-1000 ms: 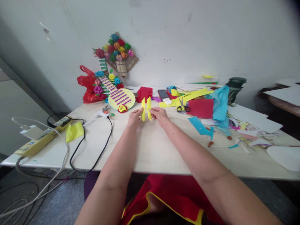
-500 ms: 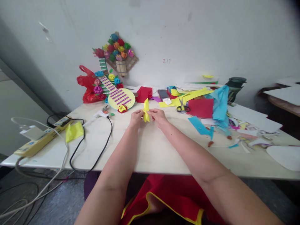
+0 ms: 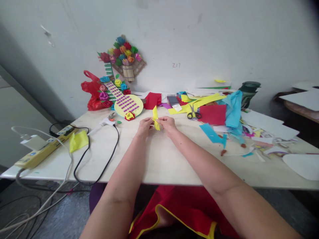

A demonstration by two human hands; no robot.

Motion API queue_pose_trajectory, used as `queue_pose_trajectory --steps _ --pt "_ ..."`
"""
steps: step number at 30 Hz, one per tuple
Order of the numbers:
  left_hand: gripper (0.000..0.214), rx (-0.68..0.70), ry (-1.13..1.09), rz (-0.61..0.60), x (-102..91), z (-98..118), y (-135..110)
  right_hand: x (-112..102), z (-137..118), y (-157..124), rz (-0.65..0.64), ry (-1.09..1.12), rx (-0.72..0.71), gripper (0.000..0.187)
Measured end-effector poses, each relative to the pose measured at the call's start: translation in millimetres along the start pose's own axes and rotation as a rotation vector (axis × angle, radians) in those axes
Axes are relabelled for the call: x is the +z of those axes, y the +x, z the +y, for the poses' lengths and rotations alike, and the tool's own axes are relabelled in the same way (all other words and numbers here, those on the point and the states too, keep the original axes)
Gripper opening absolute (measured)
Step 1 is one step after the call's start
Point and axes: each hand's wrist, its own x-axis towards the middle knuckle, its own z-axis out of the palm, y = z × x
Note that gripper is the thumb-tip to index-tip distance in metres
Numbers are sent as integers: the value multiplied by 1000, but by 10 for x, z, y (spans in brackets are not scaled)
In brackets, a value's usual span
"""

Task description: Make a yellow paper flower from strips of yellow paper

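Over the white, flat bench (image 3: pixel 169 159), the bare left hand (image 3: pixel 145 126) and right hand (image 3: pixel 168 124) pinch a narrow, twisted yellow paper strip (image 3: pixel 155 113), fingers curled nearly closed.

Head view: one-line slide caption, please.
Left hand and right hand pinch a yellow paper piece over a white table, with scissors lying farther back to the right.

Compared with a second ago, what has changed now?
The yellow paper, which showed as two strips held apart, now shows as one narrow bunched piece between the left hand and the right hand, which have drawn slightly closer together. Neither has let go. The scissors and glue gun stayed put.
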Motion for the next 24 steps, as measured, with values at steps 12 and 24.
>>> queue_pose_trajectory --steps 12,24 --pt "24 -20 -46 -72 5 10 -22 0 12 14 40 -47 4 19" --pt "29 1 -79 -136 52 68 -71 3 7 21 46 -83 6 18"
